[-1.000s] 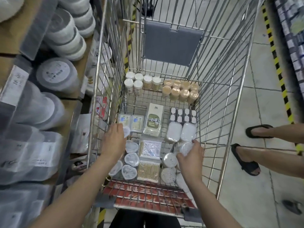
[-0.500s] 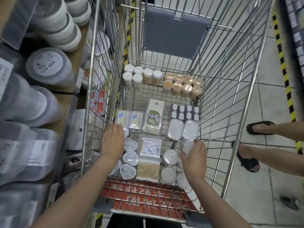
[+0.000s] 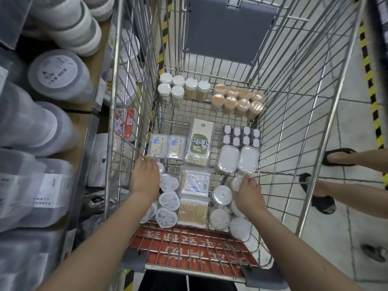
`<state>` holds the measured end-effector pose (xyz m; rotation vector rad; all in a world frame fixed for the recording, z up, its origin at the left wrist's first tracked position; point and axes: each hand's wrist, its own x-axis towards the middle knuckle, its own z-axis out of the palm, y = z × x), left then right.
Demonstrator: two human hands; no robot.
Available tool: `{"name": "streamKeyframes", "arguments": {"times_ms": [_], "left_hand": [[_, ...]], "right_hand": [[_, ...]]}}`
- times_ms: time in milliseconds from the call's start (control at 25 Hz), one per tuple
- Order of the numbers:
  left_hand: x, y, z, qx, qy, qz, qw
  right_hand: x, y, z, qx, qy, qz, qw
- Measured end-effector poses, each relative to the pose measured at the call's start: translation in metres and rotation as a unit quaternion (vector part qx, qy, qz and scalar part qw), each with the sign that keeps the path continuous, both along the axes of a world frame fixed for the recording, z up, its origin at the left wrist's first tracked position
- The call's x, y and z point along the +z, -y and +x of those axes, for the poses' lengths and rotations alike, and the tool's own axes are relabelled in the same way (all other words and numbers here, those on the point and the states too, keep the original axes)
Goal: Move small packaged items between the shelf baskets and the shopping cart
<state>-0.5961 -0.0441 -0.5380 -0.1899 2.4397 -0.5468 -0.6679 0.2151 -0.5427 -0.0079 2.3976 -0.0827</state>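
Gripping a small round clear tub [image 3: 238, 182] of white items, the right hand [image 3: 247, 194] has its fingers curled round it low in the shopping cart [image 3: 294, 143], near the cart's right wall and just in front of two white rounded-rectangle packs [image 3: 237, 158]. More round tubs [image 3: 220, 208] lie beside and below that hand on the cart floor. The left hand [image 3: 144, 177] reaches down at the cart's left side, palm down with fingers bent over a clear pack [image 3: 160, 168] that is mostly hidden beneath it; whether it actually grips the pack cannot be told. Heart-shaped clear packs [image 3: 169, 199] sit in a column just right of that wrist, and between the two hands lie two flat packs of cotton swabs [image 3: 194, 196]. Further forward are two small boxes with blue labels [image 3: 165, 145], a tall green-and-cream box [image 3: 199, 141] and a pack of small white-lidded containers [image 3: 241, 135]. At the far end stand white-capped jars [image 3: 180, 89] and tan-lidded jars [image 3: 237, 101]. Shelving [image 3: 94, 66] to the left holds stacked round containers [image 3: 58, 74]. Another person's sandalled feet [image 3: 327, 179] stand on the floor to the right.
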Motion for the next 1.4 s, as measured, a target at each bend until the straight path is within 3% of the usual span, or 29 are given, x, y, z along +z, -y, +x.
{"name": "streamKeyframes", "arguments": {"times_ms": [320, 560, 680, 800, 1080, 1400], "left_hand": [[-0.004, 0.003, 0.002, -0.020, 0.008, 0.027, 0.999], [0.003, 0.003, 0.005, 0.016, -0.011, 0.073, 0.997], [0.015, -0.001, 0.009, 0.065, -0.043, 0.140, 0.987], [0.047, -0.010, 0.026, 0.085, -0.043, 0.228, 0.969], [0.150, -0.033, 0.096, 0.155, -0.082, 0.319, 0.931], [0.267, -0.038, 0.210, 0.291, -0.232, 0.367, 0.852]], "right_hand": [[-0.004, -0.004, 0.015, 0.007, -0.024, 0.005, 1.000], [0.000, -0.007, 0.020, 0.006, -0.057, -0.014, 0.998], [0.014, -0.007, 0.024, 0.015, -0.087, -0.024, 0.996], [0.050, -0.009, 0.036, 0.039, -0.095, -0.047, 0.994], [0.149, -0.026, 0.100, 0.141, -0.013, -0.129, 0.981], [0.240, -0.004, 0.157, 0.230, -0.098, -0.199, 0.948]]}}
